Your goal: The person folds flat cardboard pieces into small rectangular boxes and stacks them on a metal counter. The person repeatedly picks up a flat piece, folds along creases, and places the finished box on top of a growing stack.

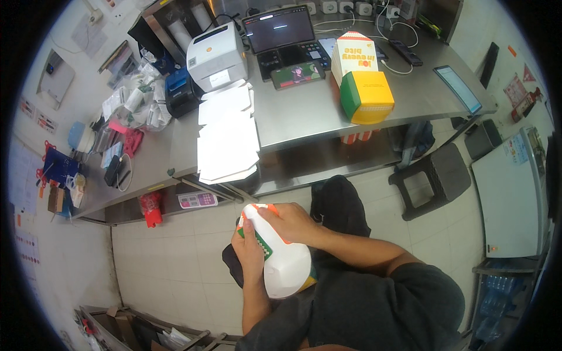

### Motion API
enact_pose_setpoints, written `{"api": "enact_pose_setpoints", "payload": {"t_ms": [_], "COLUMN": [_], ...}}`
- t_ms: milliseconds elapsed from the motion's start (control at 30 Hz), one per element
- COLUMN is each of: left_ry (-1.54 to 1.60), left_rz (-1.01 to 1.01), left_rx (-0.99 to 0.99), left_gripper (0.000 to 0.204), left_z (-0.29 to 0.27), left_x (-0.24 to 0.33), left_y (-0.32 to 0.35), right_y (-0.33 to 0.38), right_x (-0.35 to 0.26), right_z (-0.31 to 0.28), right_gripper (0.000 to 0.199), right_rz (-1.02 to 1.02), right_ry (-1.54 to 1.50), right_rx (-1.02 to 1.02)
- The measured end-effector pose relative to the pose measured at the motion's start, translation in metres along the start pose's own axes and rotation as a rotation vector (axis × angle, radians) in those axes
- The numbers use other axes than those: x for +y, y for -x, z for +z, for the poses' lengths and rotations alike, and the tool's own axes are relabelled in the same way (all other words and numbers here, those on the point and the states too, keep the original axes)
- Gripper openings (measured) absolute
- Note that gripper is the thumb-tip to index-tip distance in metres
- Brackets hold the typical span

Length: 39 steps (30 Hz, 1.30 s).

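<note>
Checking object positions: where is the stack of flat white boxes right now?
In the head view, the stack of flat white boxes sits left of centre on the steel table, just below the white printer.

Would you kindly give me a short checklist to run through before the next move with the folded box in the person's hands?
1. Left hand grips the white carton box: ok.
2. Right hand on the box's upper end: ok.
3. Box fully folded and closed: cannot tell, hands cover the top.
4. Stack of flat white blanks within reach on the steel table: ok.
5. Finished boxes standing steady on the table: ok.
6. Bare table space for another box: ok.
</note>
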<state>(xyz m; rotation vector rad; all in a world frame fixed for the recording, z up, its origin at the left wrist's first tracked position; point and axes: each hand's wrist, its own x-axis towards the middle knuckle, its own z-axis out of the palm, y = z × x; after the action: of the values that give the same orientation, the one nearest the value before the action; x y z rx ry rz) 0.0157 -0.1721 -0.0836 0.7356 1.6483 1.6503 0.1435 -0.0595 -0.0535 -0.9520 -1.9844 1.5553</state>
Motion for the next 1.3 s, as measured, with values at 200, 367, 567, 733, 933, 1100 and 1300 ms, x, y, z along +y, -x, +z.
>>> {"api": "enact_pose_setpoints", "payload": {"t_ms": [200, 367, 567, 733, 933, 1100, 1300], "left_ry": [-0.032, -0.093, -0.051, -0.515, -0.702, -0.137, -0.003], "left_rz": [-0.016, -0.113, -0.059, -0.105, 0.157, -0.075, -0.119], "left_rx": [-0.072, -0.315, -0.124, -0.096, -0.367, -0.263, -0.050], "left_gripper": [0.036, 0.035, 0.034, 0.046, 0.061, 0.054, 0.049], "left_z": [-0.007, -0.021, -0.017, -0.012, -0.019, -0.023, -0.047], "left_x": [0.000, 0.000, -0.007, 0.007, 0.014, 0.004, 0.000], "left_y": [0.003, 0.007, 0.007, 0.011, 0.018, 0.025, 0.020], "right_y": [0.000, -0.007, -0.009, -0.004, 0.005, 0.005, 0.002], "right_x": [0.007, 0.005, 0.005, 0.014, 0.011, 0.003, 0.004], "right_z": [0.002, -0.009, -0.023, -0.006, -0.001, -0.002, -0.031], "right_gripper": [0.055, 0.054, 0.045, 0.037, 0.035, 0.043, 0.044], "right_rz": [-0.022, 0.020, 0.052, -0.187, -0.225, -0.257, -0.133], "right_ry": [0.023, -0.090, 0.098, 0.323, 0.351, 0.090, 0.016], "right_rx": [0.049, 0.120, -0.301, -0.113, -0.096, -0.327, -0.346]}}
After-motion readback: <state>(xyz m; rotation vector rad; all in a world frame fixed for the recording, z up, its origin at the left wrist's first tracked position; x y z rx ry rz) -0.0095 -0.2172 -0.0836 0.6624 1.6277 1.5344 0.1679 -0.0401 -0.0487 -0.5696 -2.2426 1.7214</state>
